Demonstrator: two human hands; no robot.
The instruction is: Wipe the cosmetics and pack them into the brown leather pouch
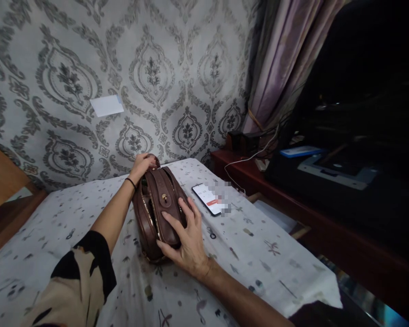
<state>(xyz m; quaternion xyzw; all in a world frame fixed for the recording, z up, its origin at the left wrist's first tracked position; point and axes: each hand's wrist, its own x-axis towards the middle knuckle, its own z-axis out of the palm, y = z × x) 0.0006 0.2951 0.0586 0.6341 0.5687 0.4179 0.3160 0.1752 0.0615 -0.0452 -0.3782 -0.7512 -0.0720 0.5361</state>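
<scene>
A brown leather handbag (168, 227) with gold zippers and a gold clasp lies on a patterned white sheet (245, 272). Its left zipper is partly undone, showing a dark gap; the inside is hidden. At the bag's far end, my left hand (143, 167) is closed around a brown handle or strap, its fingertips partly hidden. My right hand (189, 238) rests on the near end of the bag, fingers spread over the leather and thumb by the zipper's near end. Just right of the bag lies a phone (206, 197) with its screen lit.
A patterned wall (153, 68) with a white card (107, 105) stands behind. Along the right runs a dark red wooden desk (231, 161) with a white cable (247, 159), a blue-edged object (300, 151) and an open drawer (276, 215). Wooden furniture (3, 177) borders the left.
</scene>
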